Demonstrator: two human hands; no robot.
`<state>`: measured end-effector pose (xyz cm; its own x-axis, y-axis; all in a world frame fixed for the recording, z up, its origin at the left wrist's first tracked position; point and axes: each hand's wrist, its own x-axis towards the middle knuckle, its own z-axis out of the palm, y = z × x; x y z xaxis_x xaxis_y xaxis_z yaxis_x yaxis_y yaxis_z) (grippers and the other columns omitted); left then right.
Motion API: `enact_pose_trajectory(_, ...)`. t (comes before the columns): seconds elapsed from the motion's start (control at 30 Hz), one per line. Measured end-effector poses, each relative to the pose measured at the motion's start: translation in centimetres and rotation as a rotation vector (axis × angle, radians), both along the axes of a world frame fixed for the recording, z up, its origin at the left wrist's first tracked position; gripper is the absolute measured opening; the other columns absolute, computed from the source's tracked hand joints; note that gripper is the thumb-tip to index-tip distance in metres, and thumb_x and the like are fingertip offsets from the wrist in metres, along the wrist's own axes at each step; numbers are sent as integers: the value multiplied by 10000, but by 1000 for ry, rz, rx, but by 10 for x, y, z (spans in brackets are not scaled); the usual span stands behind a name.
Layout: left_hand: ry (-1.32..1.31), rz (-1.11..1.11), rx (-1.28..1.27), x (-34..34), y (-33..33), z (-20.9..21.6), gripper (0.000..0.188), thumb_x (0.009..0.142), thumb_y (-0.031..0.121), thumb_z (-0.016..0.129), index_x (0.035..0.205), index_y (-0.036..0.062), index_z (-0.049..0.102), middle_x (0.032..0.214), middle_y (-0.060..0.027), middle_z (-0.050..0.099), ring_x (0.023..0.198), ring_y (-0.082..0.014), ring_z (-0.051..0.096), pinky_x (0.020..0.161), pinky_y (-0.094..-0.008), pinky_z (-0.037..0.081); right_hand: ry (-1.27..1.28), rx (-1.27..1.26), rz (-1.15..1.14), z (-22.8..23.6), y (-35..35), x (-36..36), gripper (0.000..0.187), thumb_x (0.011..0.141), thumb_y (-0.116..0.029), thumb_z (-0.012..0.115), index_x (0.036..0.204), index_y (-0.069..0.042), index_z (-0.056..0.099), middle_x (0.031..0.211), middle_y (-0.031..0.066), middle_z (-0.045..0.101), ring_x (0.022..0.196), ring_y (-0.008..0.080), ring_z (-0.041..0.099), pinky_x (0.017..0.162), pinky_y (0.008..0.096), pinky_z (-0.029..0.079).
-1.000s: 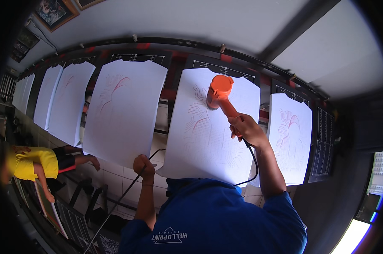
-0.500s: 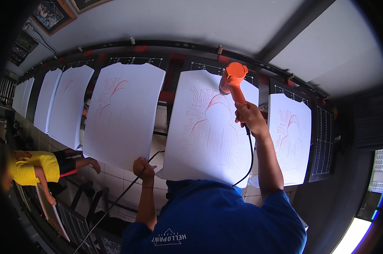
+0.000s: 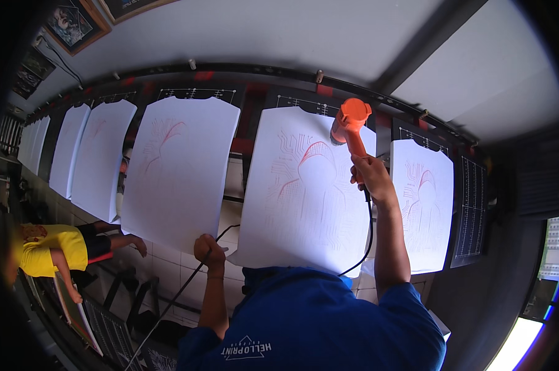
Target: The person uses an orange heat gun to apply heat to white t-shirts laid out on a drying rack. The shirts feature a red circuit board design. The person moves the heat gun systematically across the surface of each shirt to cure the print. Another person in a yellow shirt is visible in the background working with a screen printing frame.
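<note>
My right hand is wrapped round the handle of an orange heat gun. Its nozzle hangs over the upper right part of a white shirt panel, which lies flat on a dark board. Fine red lines on the panel form a hooded figure with circuit-like traces. The fingers of my left hand are closed round a black cord, near the lower corner of a neighbouring white panel. From the gun's handle another stretch of black cable curves down toward me.
On the right another printed white panel lies beside a dark gridded board. More white panels run off to the left along a dark rail. A person in a yellow shirt is at the lower left.
My right hand has shifted the heat gun a little to the right and down over the panel. My left hand has stayed nearly in place, still on the cord.
</note>
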<state>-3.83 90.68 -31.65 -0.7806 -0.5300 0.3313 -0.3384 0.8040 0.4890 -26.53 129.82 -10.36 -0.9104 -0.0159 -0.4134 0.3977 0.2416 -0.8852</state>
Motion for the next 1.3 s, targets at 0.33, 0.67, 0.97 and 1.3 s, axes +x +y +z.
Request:
enact_pose_trajectory(0.33, 5, -6, 6, 2, 2, 6, 368, 982, 214, 390, 675, 35, 488, 651, -162, 500, 619, -378, 508, 570, -481, 380, -109, -66, 66, 26, 8, 18, 327, 953, -346, 564, 887, -25, 580, 705, 29, 594, 553, 97, 570, 450, 233, 396)
enact_pose_trajectory(0.67, 3, 0, 21, -2, 3, 8, 358, 968, 201, 407, 670, 26, 499, 649, -164, 508, 622, -374, 516, 574, -479, 385, -5, -53, 105, 4, -16, 7, 356, 948, -364, 565, 882, -14, 575, 700, 22, 573, 599, 93, 587, 481, 231, 410)
enact_pose_trajectory(0.97, 22, -2, 18, 2, -1, -2, 350, 968, 202, 410, 668, 39, 490, 644, -158, 497, 624, -376, 511, 569, -480, 380, -49, -54, 239, 16, -33, 33, 402, 959, -401, 549, 934, 0, 557, 726, 46, 596, 615, 121, 629, 469, 230, 436)
enact_pose_trajectory(1.3, 37, -6, 37, 1, 1, 4, 379, 980, 223, 400, 659, 39, 484, 621, -160, 484, 609, -373, 502, 558, -472, 373, -173, -65, 321, 26, -38, 66, 345, 938, -359, 577, 907, -16, 559, 707, 20, 559, 623, 103, 619, 476, 223, 440)
